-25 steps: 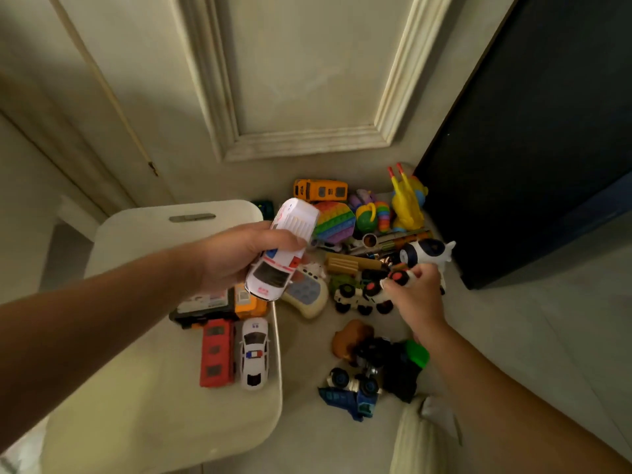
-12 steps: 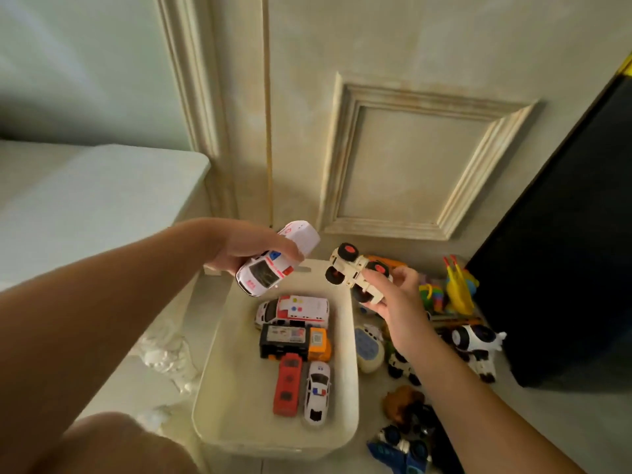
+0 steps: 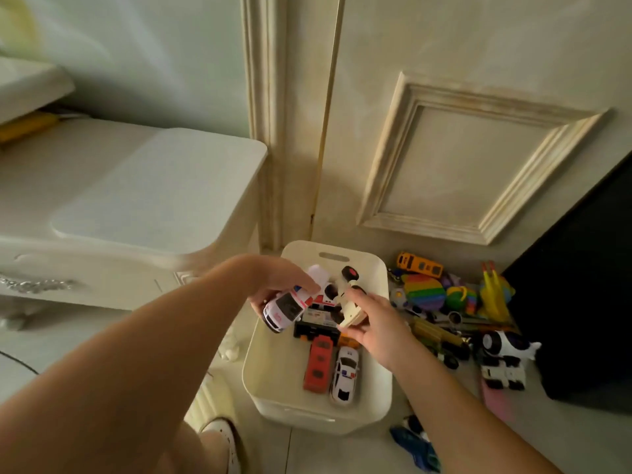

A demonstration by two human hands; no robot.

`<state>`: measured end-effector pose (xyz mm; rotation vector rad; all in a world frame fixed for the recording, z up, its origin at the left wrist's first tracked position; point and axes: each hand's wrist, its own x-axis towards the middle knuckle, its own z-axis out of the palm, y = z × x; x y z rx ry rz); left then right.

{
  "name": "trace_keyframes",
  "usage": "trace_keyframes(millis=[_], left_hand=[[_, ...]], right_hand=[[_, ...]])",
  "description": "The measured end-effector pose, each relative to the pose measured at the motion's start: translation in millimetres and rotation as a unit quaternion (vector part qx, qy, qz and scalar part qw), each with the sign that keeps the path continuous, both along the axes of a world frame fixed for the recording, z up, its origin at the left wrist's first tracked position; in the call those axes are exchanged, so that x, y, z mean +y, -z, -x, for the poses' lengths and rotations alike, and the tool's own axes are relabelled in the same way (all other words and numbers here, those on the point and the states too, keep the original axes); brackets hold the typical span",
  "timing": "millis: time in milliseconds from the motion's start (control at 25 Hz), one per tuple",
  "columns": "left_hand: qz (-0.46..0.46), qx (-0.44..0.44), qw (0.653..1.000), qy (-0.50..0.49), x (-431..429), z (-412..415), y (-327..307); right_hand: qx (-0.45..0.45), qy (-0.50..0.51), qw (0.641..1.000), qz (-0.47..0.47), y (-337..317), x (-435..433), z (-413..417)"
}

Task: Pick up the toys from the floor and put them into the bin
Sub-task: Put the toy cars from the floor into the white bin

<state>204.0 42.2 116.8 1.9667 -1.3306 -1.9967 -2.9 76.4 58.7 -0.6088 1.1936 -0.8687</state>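
A cream bin (image 3: 263, 374) stands on the floor by the door, with a red car (image 3: 318, 364), a white police car (image 3: 345, 378) and other toy vehicles inside. My left hand (image 3: 277, 278) grips a white ambulance van (image 3: 290, 304) just above the bin's far left part. My right hand (image 3: 372, 319) holds a cream wheeled toy car (image 3: 350, 304) over the bin's middle, wheels up. More toys lie on the floor to the right: a rainbow pop toy (image 3: 424, 290), an orange bus (image 3: 419, 264) and a black-and-white cow toy (image 3: 506, 347).
A white cabinet (image 3: 136, 200) stands at left, with a panelled door (image 3: 461, 131) behind the bin. A black unit (image 3: 581, 285) blocks the right side. A blue toy (image 3: 415, 446) lies on the floor near my right forearm. My shoe (image 3: 222, 436) is beside the bin.
Both hands have carried their toys from the floor pile to above the bin and lowered them closer to the toys inside. The view has swung left and up.
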Motion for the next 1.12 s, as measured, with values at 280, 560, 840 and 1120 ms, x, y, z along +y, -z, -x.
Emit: trace_keyframes(millis=[280,560,840,1120], left_hand=[[-0.071,0.045,0.979,-0.184,29.7,8.8,138.9],[-0.07,-0.076,0.977,-0.187,9.7,28.9,210.6],[-0.061,-0.124,0.977,-0.162,-9.1,40.8,256.9],[-0.04,-0.12,0.981,-0.147,-34.5,30.1,218.5]], right_hand=[[0.238,-0.09,0.962,-0.099,78.6,9.6,-5.6],[0.315,-0.21,0.923,-0.077,110.6,0.4,0.4],[0.387,-0.282,0.876,-0.064,118.3,-4.6,4.6],[0.401,-0.56,0.724,-0.036,116.9,-14.8,-4.5]])
